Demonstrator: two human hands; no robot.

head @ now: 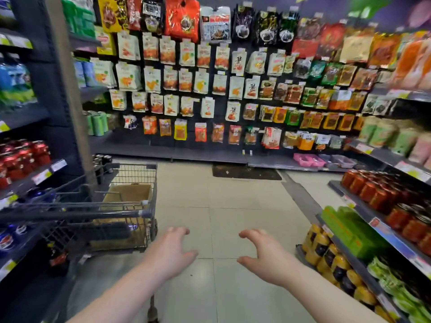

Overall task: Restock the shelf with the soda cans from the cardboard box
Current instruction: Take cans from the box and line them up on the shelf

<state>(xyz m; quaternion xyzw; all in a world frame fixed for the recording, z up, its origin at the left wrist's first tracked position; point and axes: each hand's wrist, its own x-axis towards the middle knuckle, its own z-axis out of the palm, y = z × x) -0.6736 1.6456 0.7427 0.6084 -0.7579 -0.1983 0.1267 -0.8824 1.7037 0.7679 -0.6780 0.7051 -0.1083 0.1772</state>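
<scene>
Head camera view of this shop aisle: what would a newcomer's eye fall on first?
First, the back wall of hanging snack packets, bright orange, red and green, filling the upper picture. Next, two bare hands, the left hand and the right hand, held out empty over the pale floor at the bottom centre. At the left stands a wire shopping cart with a cardboard box inside.

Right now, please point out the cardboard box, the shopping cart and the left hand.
cardboard box (133, 194), head view, its inner wall.
shopping cart (137, 173), head view, its front wire wall.
left hand (169, 251), head view, back of hand.
</scene>
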